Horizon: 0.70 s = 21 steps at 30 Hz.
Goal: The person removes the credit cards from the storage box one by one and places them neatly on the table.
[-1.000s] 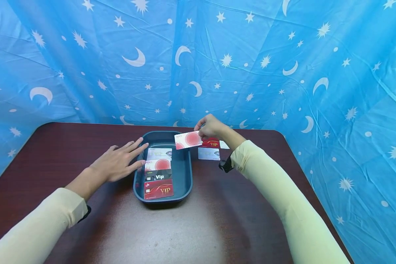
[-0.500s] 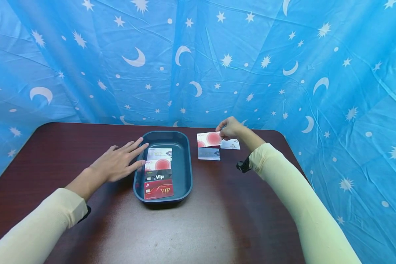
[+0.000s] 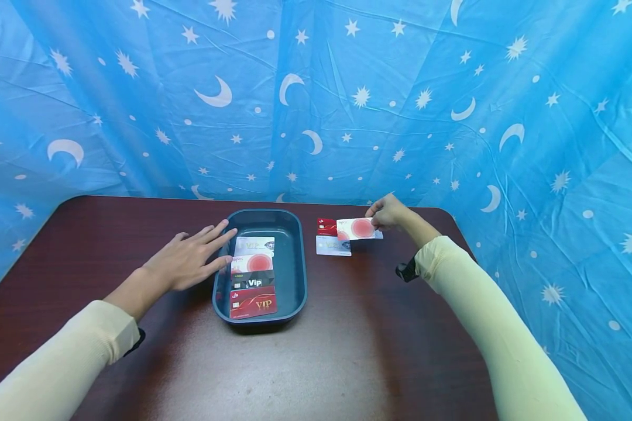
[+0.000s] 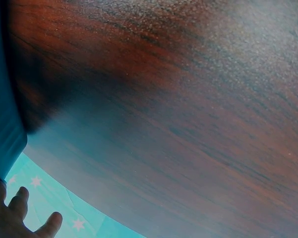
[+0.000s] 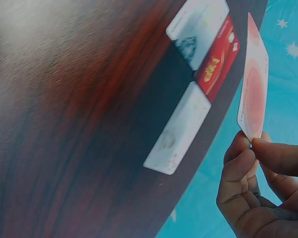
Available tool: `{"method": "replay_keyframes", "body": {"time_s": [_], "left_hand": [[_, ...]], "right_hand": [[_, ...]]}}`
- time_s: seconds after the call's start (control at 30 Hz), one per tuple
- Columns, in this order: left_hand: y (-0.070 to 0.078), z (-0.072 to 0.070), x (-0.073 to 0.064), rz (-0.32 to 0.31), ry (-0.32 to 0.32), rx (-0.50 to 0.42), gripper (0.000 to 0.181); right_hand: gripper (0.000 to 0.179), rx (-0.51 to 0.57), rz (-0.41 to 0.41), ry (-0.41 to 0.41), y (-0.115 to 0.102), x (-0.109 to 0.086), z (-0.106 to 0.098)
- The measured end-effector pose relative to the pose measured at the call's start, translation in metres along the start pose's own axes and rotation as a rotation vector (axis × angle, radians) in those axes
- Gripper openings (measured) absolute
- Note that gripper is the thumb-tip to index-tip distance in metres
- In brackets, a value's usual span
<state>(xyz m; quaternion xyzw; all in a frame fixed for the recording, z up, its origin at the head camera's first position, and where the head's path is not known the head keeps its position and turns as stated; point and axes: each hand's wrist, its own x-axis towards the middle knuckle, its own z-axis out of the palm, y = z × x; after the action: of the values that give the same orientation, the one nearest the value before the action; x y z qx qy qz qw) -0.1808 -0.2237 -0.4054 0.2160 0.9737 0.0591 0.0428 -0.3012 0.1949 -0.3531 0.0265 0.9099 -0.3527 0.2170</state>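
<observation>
Your right hand (image 3: 392, 214) is clamped on a pink card (image 3: 355, 228), thumb and finger pinching one end, probably so that most of its face is left uncovered; the card is up off the table (image 3: 268, 374), to the right of the tray (image 3: 289, 269). Your left hand (image 3: 189, 260) grips nothing: its fingers are spread apart, tips at the tray's rim, likely to steady it. You have eight cards in sight: the one you pinch, four in the tray and three on the table. The tray's four, silver (image 3: 255, 245), second pink (image 3: 251, 263), black (image 3: 253, 280) and red (image 3: 253, 303), run in one column, perhaps so each can be read. The table's three, second red (image 3: 326, 226), second silver (image 3: 333, 246) and white (image 5: 181, 129), lie close together.
</observation>
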Motion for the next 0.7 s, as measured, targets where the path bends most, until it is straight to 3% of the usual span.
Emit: {"method": "replay_keyframes", "body": {"time_s": [0.33, 0.7], "left_hand": [[0.001, 0.0, -0.001, 0.002, -0.003, 0.001, 0.071], [0.002, 0.0, -0.001, -0.007, -0.001, -0.008, 0.071]], "right_hand": [[0.018, 0.034, 0.043, 0.0, 0.022, -0.003, -0.001], [0.02, -0.007, 0.048, -0.009, 0.043, -0.001, -0.003]]}}
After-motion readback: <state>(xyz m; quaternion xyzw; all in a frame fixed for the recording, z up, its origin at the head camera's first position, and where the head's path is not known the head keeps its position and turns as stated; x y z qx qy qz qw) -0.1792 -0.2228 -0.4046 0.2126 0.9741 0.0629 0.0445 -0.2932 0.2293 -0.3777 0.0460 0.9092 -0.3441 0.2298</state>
